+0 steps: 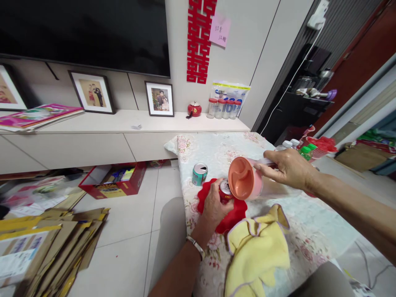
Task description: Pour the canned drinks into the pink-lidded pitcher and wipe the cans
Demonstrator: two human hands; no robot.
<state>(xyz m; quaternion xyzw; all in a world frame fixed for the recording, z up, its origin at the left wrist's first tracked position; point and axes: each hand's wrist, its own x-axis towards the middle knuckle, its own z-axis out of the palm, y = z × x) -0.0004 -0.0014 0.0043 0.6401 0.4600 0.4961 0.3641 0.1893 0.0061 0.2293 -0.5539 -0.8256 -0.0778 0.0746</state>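
My left hand [214, 205] is closed around a small red drink can [226, 187] that stands on a red scalloped mat [222, 222]. By its handle my right hand [286, 167] grips a clear plastic pitcher with a pink-orange lid [242, 178], tipped over on its side towards the can. The lid's mouth is close beside the can's top; whether liquid flows cannot be made out. A teal can [199, 174] with an opened top stands just beyond my left hand. Nearer to me, a crumpled yellow cloth [260, 253] lies on the table.
A floral tablecloth [216, 148] covers the table. Bottles with green caps [306, 152] and a red basket [320, 148] are at the right. Beyond stands a white cabinet [148, 123] with framed photos and jars. Flattened cardboard [68, 243] and a red box [114, 181] lie on the floor.
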